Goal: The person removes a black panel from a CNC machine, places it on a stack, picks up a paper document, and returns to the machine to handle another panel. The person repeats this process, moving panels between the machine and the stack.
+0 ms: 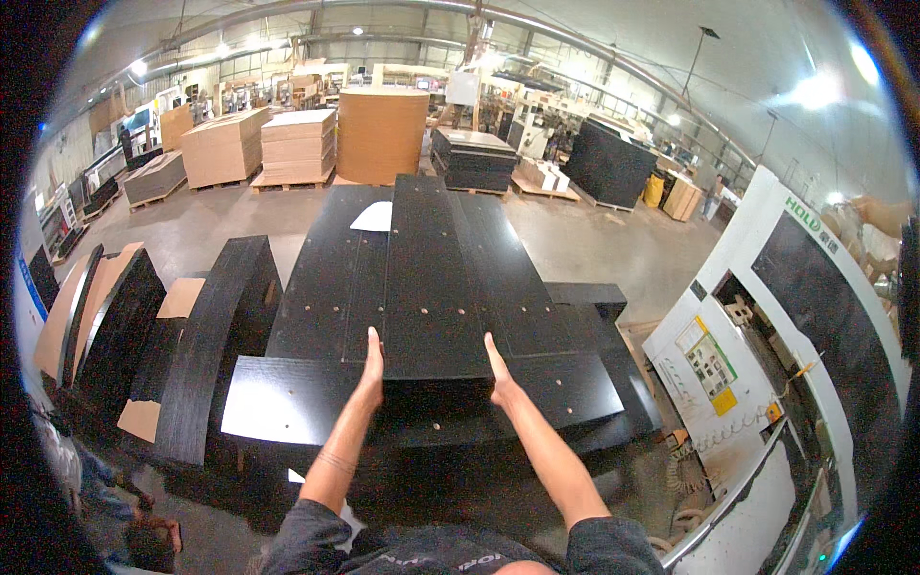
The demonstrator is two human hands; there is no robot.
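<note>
A long black panel (431,287) with small round holes lies lengthwise in front of me, on top of other black panels. My left hand (374,368) is at its left edge near the close end, fingers stretched out and palm turned inward. At the right edge, my right hand (497,369) mirrors it, also with straight fingers. Both seem to touch the panel's sides, though the contact is hard to make out. Beneath the near end, a black panel (287,398) lies crosswise, shining on its left. A white piece (372,217) rests farther back on the stack.
Stacks of black boards (220,335) stand at the left. To the right is a white machine (709,355) with a coiled hose (682,479). Another person's hand (172,534) shows at lower left. Pallets of brown boards (225,151) line the back.
</note>
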